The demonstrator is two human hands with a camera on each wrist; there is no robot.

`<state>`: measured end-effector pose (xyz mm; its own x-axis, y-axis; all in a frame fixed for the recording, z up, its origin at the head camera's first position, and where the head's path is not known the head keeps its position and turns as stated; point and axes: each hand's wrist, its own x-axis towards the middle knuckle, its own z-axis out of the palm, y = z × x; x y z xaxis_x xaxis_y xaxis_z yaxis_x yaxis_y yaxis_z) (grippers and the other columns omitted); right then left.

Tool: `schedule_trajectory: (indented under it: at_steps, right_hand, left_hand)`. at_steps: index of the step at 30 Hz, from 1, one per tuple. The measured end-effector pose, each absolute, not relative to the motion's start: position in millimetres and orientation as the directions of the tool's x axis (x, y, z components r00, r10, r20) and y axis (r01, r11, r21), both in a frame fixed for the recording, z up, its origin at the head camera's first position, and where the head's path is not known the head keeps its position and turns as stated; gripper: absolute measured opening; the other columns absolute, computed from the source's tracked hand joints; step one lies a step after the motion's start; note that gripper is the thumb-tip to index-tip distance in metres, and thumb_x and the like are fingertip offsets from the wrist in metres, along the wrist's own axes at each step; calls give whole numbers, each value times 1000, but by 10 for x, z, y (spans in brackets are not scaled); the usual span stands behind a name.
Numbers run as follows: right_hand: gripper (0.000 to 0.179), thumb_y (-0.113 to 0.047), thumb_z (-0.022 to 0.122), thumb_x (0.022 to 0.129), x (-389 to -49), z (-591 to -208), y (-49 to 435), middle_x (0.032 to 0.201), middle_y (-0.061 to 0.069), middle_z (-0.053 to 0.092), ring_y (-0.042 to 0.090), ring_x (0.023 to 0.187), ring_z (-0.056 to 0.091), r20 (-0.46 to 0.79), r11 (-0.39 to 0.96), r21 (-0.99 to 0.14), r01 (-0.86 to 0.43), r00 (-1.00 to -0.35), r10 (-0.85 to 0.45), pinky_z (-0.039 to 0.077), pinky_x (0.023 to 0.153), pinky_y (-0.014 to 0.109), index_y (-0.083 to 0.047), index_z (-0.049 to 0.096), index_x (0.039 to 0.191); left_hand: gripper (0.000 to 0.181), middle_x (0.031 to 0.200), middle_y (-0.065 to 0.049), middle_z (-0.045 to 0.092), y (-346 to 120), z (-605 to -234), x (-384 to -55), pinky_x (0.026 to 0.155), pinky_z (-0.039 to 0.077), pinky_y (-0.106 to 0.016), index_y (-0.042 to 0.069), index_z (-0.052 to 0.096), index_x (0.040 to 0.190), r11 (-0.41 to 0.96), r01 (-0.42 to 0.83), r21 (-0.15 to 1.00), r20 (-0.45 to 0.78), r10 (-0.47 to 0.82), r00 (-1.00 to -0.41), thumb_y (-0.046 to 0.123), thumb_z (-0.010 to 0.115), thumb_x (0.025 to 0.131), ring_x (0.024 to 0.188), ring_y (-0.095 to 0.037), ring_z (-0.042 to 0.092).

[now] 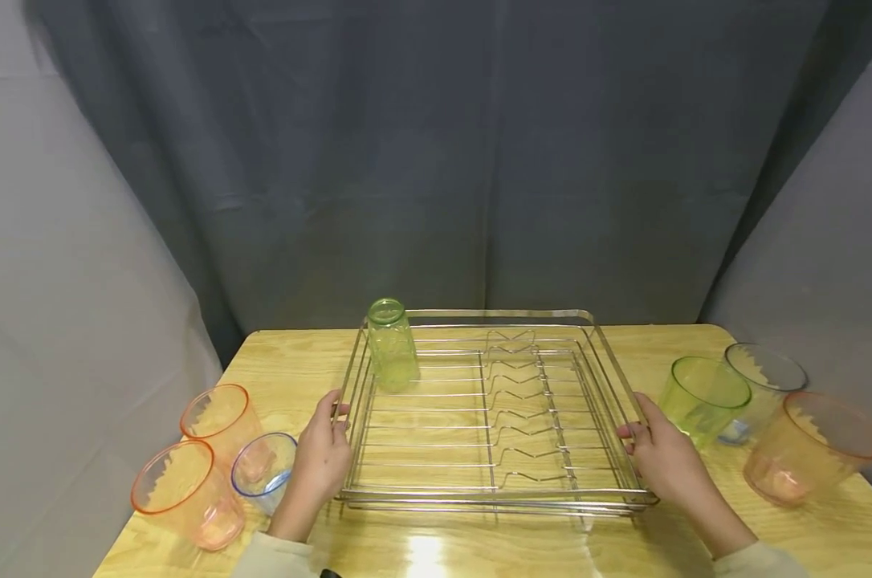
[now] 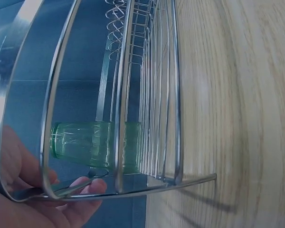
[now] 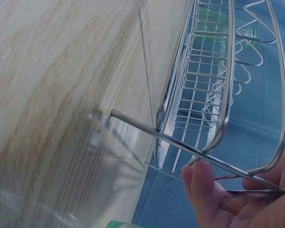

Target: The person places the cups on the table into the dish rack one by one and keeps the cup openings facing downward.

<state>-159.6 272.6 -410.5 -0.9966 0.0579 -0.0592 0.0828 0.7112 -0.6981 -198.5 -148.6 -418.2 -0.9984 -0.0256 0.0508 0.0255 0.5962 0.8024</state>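
A chrome wire dish rack [image 1: 508, 314] sits in the middle of a wooden table [image 1: 299, 353]. One green glass [image 1: 391, 347] stands upside down in its back left corner. My left hand [image 1: 325, 449] grips the rack's left rim, with the thumb over the wire. My right hand [image 1: 660, 453] grips the right rim the same way. In the left wrist view the fingers of my left hand [image 2: 33, 199] curl under the rim wire, and the green glass [image 2: 92, 145] shows behind it. In the right wrist view my right hand [image 3: 237, 194] closes round the rim rod.
Left of the rack stand two orange cups [image 1: 219, 417] [image 1: 186, 494] and a blue-rimmed clear cup [image 1: 265, 470]. To the right stand a green cup [image 1: 702, 397], a clear cup [image 1: 761, 385] and an orange cup [image 1: 812, 445]. A dark curtain hangs behind the table.
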Motion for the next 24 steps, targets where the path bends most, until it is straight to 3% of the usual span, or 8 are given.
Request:
schedule_trajectory:
  at_steps: [6,10,13,15,18,24]
  right_hand:
    - [55,-11,17,106,-1615,-4110,2705,125,31,60,13,63,54,-55,702,-708,81,-997,60,44,50,27,6,2,156]
    - [56,-15,18,107,-1635,-4101,2712,128,31,59,17,72,60,-71,708,-700,92,-996,59,45,52,29,5,1,157]
    - [62,-27,25,108,-1662,-4087,2718,134,35,54,34,91,67,-69,755,-650,86,-996,54,52,63,38,7,3,156]
    - [69,-35,29,108,-1676,-4073,2720,138,37,50,48,105,64,-67,787,-612,78,-997,47,54,73,47,9,4,155]
    - [75,-42,33,107,-1673,-4049,2733,137,39,50,56,115,57,-45,831,-555,49,-999,28,53,80,56,12,10,153]
    - [65,-38,46,104,-1537,-3952,2818,135,37,50,51,108,60,103,881,-470,-54,-995,-6,54,68,51,7,32,149]
  left_hand:
    - [51,144,-20,46,-1513,-4185,-1989,76,52,-30,4,23,155,525,9,851,17,-11,-1000,1,24,104,116,-33,60]
    - [52,145,-20,45,-1520,-4191,-1995,78,52,-28,3,22,156,523,13,852,17,-2,-1000,1,25,104,110,-29,59]
    - [53,144,-22,45,-1531,-4193,-1984,81,53,-29,-2,21,156,546,38,837,38,10,-999,-1,28,103,110,-29,59]
    - [53,144,-22,45,-1538,-4197,-1975,79,54,-27,-4,20,155,556,47,830,48,12,-999,-2,29,103,110,-29,59]
    - [54,145,-23,44,-1537,-4202,-1962,74,52,-23,-6,19,155,545,49,837,50,14,-999,-3,30,102,111,-30,59]
    - [54,146,-22,44,-1517,-4203,-1939,70,52,-19,-6,19,155,526,47,849,44,18,-999,-4,30,102,112,-30,59]
